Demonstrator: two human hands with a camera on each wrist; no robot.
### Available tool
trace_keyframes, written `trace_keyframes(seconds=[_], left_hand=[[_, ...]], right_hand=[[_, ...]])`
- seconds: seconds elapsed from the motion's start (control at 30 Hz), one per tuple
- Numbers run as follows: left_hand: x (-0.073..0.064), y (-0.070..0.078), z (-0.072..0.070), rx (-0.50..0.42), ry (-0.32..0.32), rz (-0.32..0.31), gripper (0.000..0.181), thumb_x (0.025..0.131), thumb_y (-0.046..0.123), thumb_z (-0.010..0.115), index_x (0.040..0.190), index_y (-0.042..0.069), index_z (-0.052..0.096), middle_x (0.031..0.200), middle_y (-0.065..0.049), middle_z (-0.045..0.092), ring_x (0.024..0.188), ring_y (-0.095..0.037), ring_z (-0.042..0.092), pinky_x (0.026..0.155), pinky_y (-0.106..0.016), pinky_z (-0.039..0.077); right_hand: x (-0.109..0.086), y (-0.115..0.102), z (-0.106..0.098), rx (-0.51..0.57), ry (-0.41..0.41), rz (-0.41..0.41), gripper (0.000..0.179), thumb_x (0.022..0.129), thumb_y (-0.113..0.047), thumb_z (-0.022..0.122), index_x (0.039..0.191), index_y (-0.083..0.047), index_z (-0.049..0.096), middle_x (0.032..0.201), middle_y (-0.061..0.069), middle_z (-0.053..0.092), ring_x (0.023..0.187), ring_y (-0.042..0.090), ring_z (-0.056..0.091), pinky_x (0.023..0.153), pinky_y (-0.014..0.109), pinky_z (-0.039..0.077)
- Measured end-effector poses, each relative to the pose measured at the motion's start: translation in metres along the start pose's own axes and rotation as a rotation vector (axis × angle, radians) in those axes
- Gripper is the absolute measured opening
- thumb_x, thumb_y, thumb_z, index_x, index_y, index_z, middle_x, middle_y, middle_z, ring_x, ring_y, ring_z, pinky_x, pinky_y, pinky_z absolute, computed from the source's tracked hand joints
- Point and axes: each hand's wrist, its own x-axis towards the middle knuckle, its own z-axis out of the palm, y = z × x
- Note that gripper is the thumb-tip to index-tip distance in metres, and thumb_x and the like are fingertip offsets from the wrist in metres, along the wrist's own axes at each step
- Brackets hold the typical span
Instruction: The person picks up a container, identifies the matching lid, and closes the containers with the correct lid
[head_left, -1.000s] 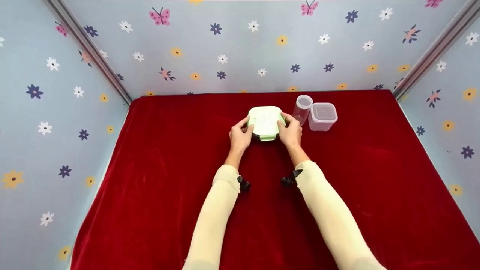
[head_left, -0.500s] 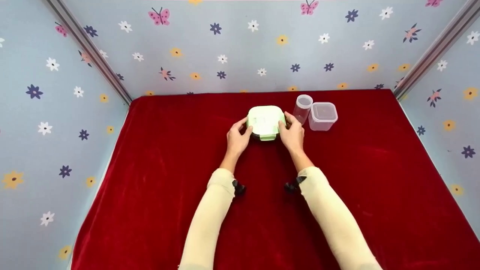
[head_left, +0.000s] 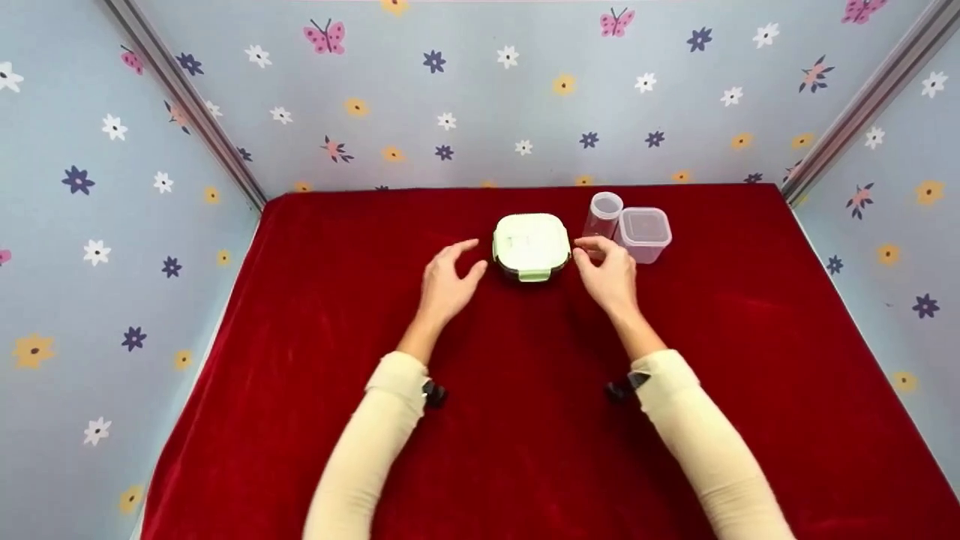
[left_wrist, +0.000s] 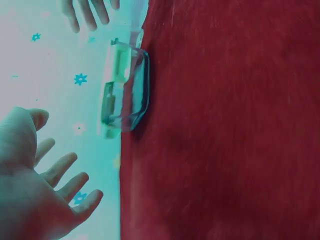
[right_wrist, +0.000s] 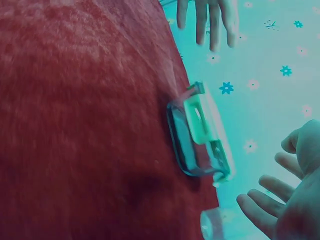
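Observation:
A food container (head_left: 531, 244) with a pale green clip lid and a clear body sits on the red cloth near the back. My left hand (head_left: 448, 283) is just left of it, its fingers apart from the lid and loosely spread. On the other side my right hand (head_left: 609, 274) hovers close to the container's right edge, holding nothing. Both wrist views show relaxed fingers with a gap to the container (left_wrist: 125, 87), whose side clip (right_wrist: 199, 120) faces the camera.
Behind the right hand stand a clear round jar (head_left: 603, 214) and a clear square tub (head_left: 644, 234), side by side. Red cloth (head_left: 525, 420) covers the table. Flower-patterned walls (head_left: 480, 90) enclose the back and both sides.
Both hands have let go of the food container and drawn apart, the left one leftward and the right one rightward. The container stays in about the same place.

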Motion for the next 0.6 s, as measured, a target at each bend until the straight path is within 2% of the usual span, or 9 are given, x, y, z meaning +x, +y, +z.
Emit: trace_keyframes(seconds=[0.17, 0.33, 0.5, 0.6], left_hand=[[-0.011, 0.002, -0.030, 0.068, 0.004, 0.009, 0.049, 0.107, 0.028, 0.075, 0.153, 0.013, 0.070, 0.160, -0.015, 0.068, 0.154, -0.039, 0.060, 0.132, -0.057, 0.045], [-0.020, 0.002, -0.055, 0.086, 0.046, 0.047, 0.047, 0.106, 0.027, 0.077, 0.150, 0.011, 0.072, 0.156, -0.016, 0.071, 0.149, -0.041, 0.063, 0.128, -0.058, 0.047], [-0.026, 0.003, -0.082, 0.094, 0.097, 0.095, 0.046, 0.104, 0.024, 0.079, 0.146, 0.007, 0.074, 0.151, -0.019, 0.074, 0.146, -0.042, 0.065, 0.127, -0.058, 0.048], [-0.030, 0.003, -0.100, 0.113, 0.101, 0.096, 0.045, 0.104, 0.022, 0.079, 0.147, 0.008, 0.074, 0.152, -0.019, 0.074, 0.147, -0.043, 0.064, 0.127, -0.059, 0.047]], right_hand=[[0.000, -0.002, -0.027, -0.031, -0.002, -0.016, 0.024, 0.105, -0.020, 0.075, 0.121, -0.004, 0.084, 0.125, 0.021, 0.085, 0.119, 0.040, 0.082, 0.113, 0.055, 0.061], [0.003, -0.004, -0.055, -0.078, 0.001, -0.014, 0.025, 0.106, -0.022, 0.074, 0.119, -0.003, 0.085, 0.124, 0.023, 0.084, 0.116, 0.040, 0.081, 0.109, 0.051, 0.062], [0.008, -0.007, -0.084, -0.135, -0.006, -0.039, 0.025, 0.106, -0.021, 0.072, 0.120, -0.006, 0.086, 0.123, 0.022, 0.085, 0.114, 0.037, 0.081, 0.097, 0.028, 0.057], [0.012, -0.010, -0.103, -0.161, -0.003, -0.078, 0.025, 0.106, -0.019, 0.072, 0.121, -0.005, 0.086, 0.121, 0.022, 0.085, 0.105, 0.028, 0.079, 0.086, 0.015, 0.050]])
